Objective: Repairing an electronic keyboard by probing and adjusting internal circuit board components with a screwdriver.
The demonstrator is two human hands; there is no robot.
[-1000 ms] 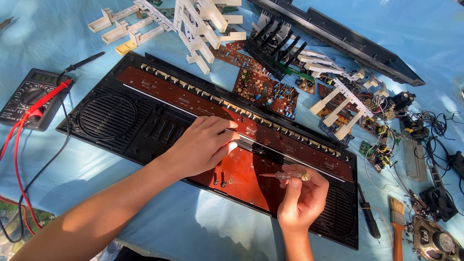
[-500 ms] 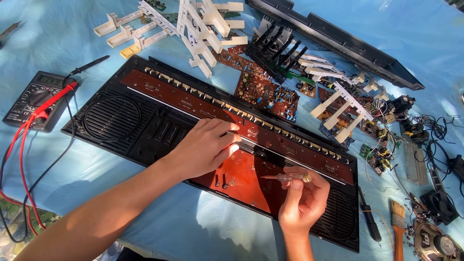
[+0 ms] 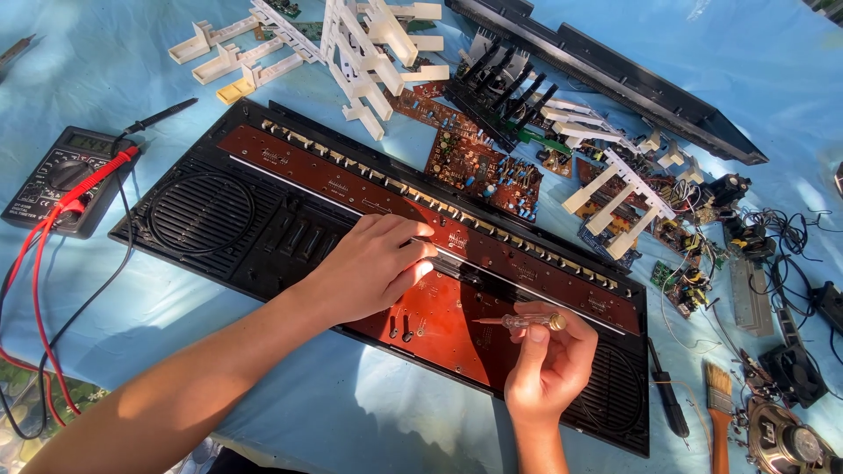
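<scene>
Nearest the camera, the right hand [image 3: 549, 364] pinches a screwdriver [image 3: 520, 322] lying sideways, tip pointing left toward the left hand [image 3: 373, 268]. That hand lies flat, fingers together, on the red board [image 3: 439, 312] just beyond, inside the black case [image 3: 189, 215].

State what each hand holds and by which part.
The right hand holds a small clear-handled screwdriver by its handle. The left hand holds nothing; it rests flat on the keyboard's reddish circuit board.
</scene>
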